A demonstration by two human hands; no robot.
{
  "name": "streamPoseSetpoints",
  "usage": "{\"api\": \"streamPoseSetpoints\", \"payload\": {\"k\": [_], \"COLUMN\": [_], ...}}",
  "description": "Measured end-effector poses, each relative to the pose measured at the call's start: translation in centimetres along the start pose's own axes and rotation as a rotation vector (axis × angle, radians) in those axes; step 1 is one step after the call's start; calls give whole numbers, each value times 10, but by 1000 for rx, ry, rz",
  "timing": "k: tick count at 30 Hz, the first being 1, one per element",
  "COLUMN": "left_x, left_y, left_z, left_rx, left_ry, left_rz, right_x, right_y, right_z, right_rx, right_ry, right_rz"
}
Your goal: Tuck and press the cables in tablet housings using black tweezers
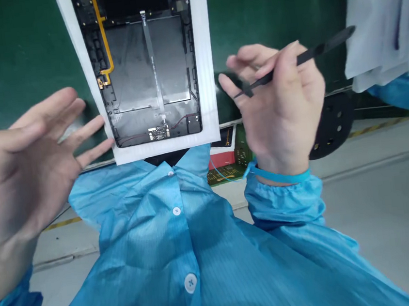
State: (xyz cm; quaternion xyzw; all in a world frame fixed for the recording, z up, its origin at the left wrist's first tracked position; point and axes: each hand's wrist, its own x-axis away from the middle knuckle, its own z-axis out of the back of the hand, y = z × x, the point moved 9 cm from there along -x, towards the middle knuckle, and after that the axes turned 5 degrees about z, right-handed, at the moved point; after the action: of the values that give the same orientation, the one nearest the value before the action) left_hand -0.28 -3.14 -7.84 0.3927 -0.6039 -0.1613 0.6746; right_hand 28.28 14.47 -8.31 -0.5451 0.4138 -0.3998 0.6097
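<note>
In the head view, an opened tablet [130, 68] lies face down on a white foam sheet [204, 65], its inside showing. A grey ribbon cable [153, 63] runs down its middle to a small circuit board [159, 132], and an orange flex cable [105, 41] follows its left side. My left hand [33, 161] is open, palm up, with its fingertips by the sheet's left edge. To the right of the sheet, my right hand [279, 101] grips black tweezers [325, 48] between thumb and fingers, the thin tips pointing left. A blue wrist strap [283, 176] circles that wrist.
The work surface is a green mat [265, 5]. White sheets or bags [380, 17] hang over the right side, above a blue item [406, 93]. A black round disc with holes [333, 127] and a green circuit board [242, 149] sit below the table edge.
</note>
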Motion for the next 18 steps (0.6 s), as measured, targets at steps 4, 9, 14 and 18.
{"api": "streamPoseSetpoints", "payload": {"k": [4,9,14,18], "left_x": [-14,-42,-55,-62], "left_y": [2,11,19,31], "left_z": [6,2,-14,-3], "left_rx": [71,98,34,35], "left_ry": [63,80,25,65], "left_rz": [113,170,57,-85], "right_x": [-4,-6,-6,-12], "right_y": [13,14,9,18], "right_z": [-6,-20,-30,-52], "right_rx": [-77,-191,-242,-286], "right_ry": [-202,-259,-288,-332], "right_rz": [-203,-283,-360,-449]}}
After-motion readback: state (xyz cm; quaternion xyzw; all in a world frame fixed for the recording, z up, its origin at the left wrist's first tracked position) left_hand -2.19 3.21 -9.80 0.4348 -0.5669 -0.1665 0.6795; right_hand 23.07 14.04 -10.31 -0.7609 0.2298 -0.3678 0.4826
